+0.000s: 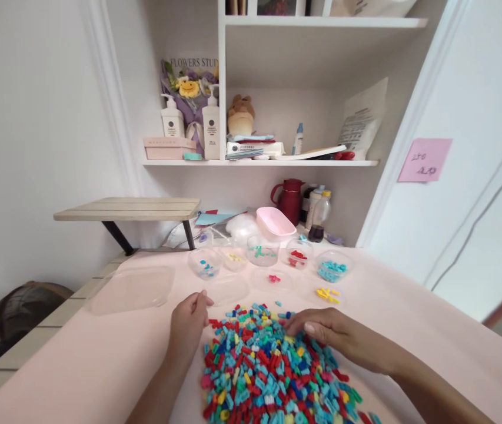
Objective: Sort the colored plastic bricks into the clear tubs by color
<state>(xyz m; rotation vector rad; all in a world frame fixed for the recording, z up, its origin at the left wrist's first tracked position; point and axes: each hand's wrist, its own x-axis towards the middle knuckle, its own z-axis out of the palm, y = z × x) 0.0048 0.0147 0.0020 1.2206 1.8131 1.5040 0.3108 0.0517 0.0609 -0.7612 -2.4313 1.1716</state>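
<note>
A heap of small plastic pieces (268,371) in red, blue, teal, yellow and green lies on the pink table (78,365). My left hand (189,321) rests at the heap's far left edge with its fingers curled together; whether they hold a piece is hidden. My right hand (325,333) lies flat over the heap's far right side, fingers stretched toward the middle. Beyond the heap stand several clear round cups: one with blue pieces (205,263), one with yellow (234,258), one with green (262,251), one with red (299,255), one with teal (332,266).
A clear lid (131,288) lies at the left of the table. A low lid with yellow pieces (326,292) and one with a pink piece (272,278) sit nearer. Behind are a pink box (275,222), a red jug (289,199), bottles, a small wooden stand (129,208) and wall shelves.
</note>
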